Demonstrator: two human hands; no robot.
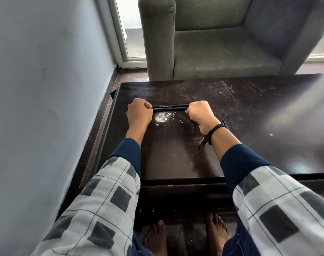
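Note:
A bundle of thin black pens [169, 106] with small white lettering lies level just above the dark scratched table [231, 111]. My left hand [139, 111] grips the bundle's left end with curled fingers. My right hand [199, 112] grips its right end the same way, a black cord band on that wrist. How many pens are in the bundle I cannot tell. Just behind my right wrist, blue pen tips [223, 122] poke out on the table.
A grey armchair [213, 43] stands right behind the table's far edge. A pale wall [46, 89] runs close along the left. A white scuff mark [162, 119] sits on the table between my hands. My bare feet [185, 235] stand below its near edge.

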